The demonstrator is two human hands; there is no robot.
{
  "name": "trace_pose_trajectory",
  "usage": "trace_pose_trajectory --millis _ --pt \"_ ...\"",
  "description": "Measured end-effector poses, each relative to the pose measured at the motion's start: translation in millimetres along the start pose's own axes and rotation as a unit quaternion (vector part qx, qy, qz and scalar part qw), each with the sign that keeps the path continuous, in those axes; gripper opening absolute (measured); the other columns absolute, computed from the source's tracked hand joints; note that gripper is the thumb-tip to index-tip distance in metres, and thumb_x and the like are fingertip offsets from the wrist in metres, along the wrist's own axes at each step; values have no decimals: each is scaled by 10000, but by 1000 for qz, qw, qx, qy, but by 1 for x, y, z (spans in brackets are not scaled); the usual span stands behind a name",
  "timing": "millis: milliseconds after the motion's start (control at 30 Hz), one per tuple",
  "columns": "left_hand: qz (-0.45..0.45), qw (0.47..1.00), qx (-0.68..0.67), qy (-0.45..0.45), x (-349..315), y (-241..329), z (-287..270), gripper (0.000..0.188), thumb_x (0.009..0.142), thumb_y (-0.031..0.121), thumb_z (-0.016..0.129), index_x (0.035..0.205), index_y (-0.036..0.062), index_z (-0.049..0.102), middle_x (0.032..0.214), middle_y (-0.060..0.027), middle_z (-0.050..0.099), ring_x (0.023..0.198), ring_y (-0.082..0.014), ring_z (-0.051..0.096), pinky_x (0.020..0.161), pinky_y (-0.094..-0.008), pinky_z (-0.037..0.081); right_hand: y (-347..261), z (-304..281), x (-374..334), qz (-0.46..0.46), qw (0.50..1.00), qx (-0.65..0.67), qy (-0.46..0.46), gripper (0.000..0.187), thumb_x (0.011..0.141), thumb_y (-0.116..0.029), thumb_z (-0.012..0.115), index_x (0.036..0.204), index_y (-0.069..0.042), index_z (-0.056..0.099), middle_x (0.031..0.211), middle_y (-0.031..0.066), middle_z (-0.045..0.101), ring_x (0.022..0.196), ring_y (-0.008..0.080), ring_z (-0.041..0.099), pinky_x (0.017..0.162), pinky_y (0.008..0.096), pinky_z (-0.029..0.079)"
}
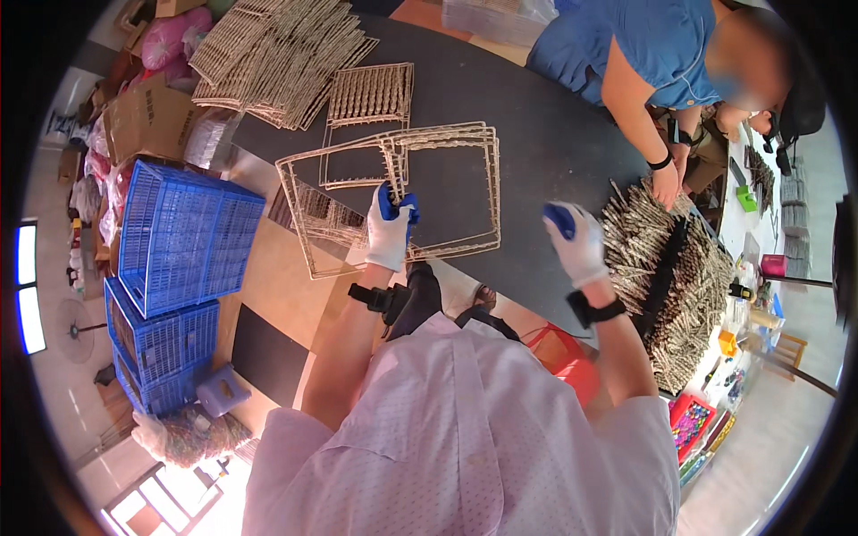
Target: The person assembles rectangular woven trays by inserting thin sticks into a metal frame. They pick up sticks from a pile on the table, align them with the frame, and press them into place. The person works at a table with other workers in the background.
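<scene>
White-and-blue-gloved left hand (pixel 389 234) grips the meeting bars (pixel 391 161) of thin tan, rectangular woven-fibre frames (pixel 442 138) over the dark grey tabletop's (pixel 545 161) edge; they look light, springy-stiff, perhaps prone to bending, best held by those doubled bars. White-and-blue-gloved right hand (pixel 576 243) hangs apart, curled; cannot tell whether it holds anything.

From afar, I see a pale, dotted shirt (pixel 483 438), a white-and-blue left glove (pixel 387 243), a matching right glove (pixel 581 247), and black wrist straps (pixel 601 310).
</scene>
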State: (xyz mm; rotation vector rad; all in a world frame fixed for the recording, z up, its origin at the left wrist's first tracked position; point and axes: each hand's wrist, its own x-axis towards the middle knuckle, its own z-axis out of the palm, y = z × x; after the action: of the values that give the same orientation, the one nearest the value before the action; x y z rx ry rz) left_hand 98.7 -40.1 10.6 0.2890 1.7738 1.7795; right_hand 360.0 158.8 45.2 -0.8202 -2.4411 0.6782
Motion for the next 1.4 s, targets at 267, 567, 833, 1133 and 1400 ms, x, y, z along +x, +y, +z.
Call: trace_pose_trajectory --millis 267,567,833,1133,1400 --pt "71 997 20 8 0 19 13 450 859 -103 540 1297 -5 499 985 -47 620 763 -94 593 639 -233 510 -110 68 95 211 793 507 -266 346 940 -276 634 1143 4 649 1008 105 711 891 229 684 833 320 538" --pt "169 981 80 -54 6 56 11 538 823 -109 571 1340 7 478 1016 -75 652 793 -102 612 710 -254 533 -108 106 95 -131 846 36 -516 310 885 -292 575 1074 -65 669 1066 138 694 982 322 638 875 411 482" --pt "156 986 61 1 13 52 19 482 847 -89 566 1312 10 490 960 -69 648 729 -98 610 638 -248 537 -112 105 79 -116 888 -33 -443 329 881 -257 590 1144 -60 615 1013 133 680 979 290 646 852 407 487" --pt "8 992 -48 118 37 36 10 314 885 -66 544 1185 27 549 890 -39 619 650 -107 590 556 -236 509 -112 101 63 -245 912 -124 -306 403 857 -304 652 1183 -82 571 1095 126 641 1068 308 593 905 435 444" --pt "98 994 10 51 22 42 26 425 896 -42 564 1308 27 486 923 -43 640 667 -95 590 562 -234 500 -102 98 78 -94 926 -4 -366 434 819 -329 710 1164 -93 594 1113 164 631 1074 358 592 924 413 474"
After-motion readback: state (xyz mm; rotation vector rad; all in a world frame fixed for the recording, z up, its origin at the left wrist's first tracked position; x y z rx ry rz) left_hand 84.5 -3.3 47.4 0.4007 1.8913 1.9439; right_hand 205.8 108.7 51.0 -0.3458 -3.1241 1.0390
